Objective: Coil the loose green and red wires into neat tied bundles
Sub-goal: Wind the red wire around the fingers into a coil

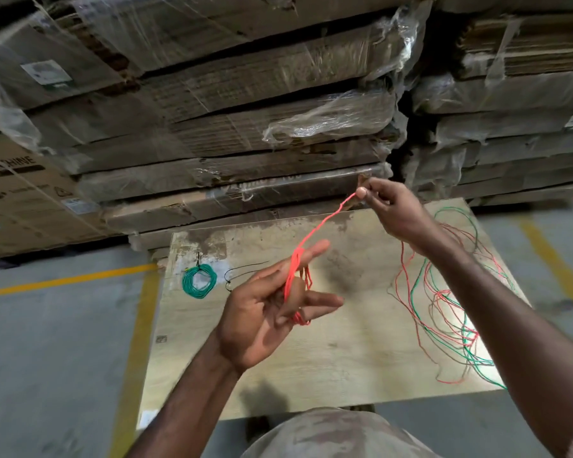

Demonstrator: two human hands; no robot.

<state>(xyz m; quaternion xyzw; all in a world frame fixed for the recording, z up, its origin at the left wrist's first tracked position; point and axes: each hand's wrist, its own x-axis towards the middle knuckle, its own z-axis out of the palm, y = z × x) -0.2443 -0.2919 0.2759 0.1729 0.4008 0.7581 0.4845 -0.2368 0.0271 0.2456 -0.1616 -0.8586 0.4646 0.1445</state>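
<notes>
Right hand (391, 209): thumb and forefinger pinched on the end of a thin red wire (321, 226), raised above the far edge of the board. Wire drawn taut from that pinch down and left to the left hand (272, 299). Left hand: palm up, fingers (311, 251) mostly extended and spread, several turns of the same red wire looped around them as a partial coil; loops hanging just below the fingers; thumb laid near the loops, contact not discernible. Both hands held clear above a pale rectangular plywood board (245, 368), stained dark near its far left corner. On the board's left portion: finished round coil of green wire (199, 280), lying flat, tied at its top with a dark strand. Just beside it, to the right: loose thin black tie wire (245, 269), curved, lying apart from the coil. On the board's right portion, partly under the right forearm: tangled heap of loose red and green wires (444, 312), uncoiled, some strands trailing past the near right edge. Beyond the board: stacked flat cardboard cartons in torn plastic wrap (245, 110). Grey concrete floor (47, 358) with yellow painted lines (70, 279) at left.
</notes>
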